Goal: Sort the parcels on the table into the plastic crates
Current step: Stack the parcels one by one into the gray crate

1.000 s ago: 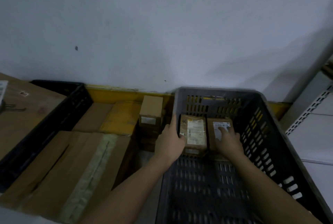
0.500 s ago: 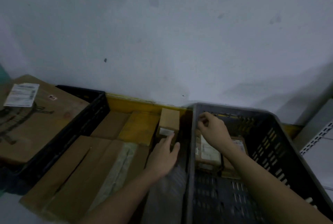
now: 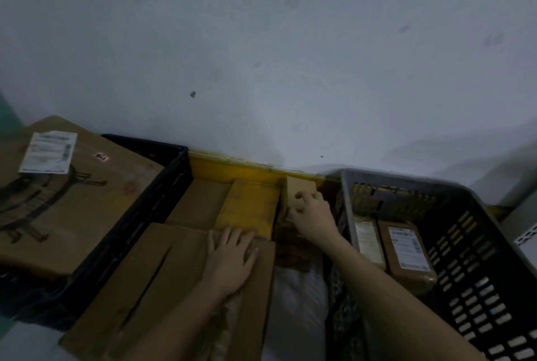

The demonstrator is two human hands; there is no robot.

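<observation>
Head view, dim light, pale wall behind.

Item 1: small brown parcel (image 3: 299, 190), standing upright near the yellow back edge (image 3: 232, 164) of the worktop, just left of the grey crate. The right hand (image 3: 312, 217) grips it from the near side, fingers (image 3: 302, 195) curled over its front face and clamped on it.

Item 2: left hand (image 3: 232, 259), lying flat on a large flattened cardboard box (image 3: 174, 279) at the near centre, fingers straight and slightly spread, holding nothing.

Item 3: grey plastic crate (image 3: 479, 259), right side, slotted walls. It contains two labelled parcels lying side by side against the far wall: left parcel (image 3: 366, 240), right parcel (image 3: 406, 247), touching each other, white labels facing up.

Item 4: black plastic crate (image 3: 151, 206), left side, filled by a large brown carton (image 3: 87, 201) with a white shipping label (image 3: 49, 152) on its top face.

Item 5: further flat cardboard pieces (image 3: 200, 201) lie between the two crates, one with a yellowish tint.

Item 6: white fabric (image 3: 296, 302) shows at the near edge, between the flattened box and the grey crate; what it is cannot be told.
</observation>
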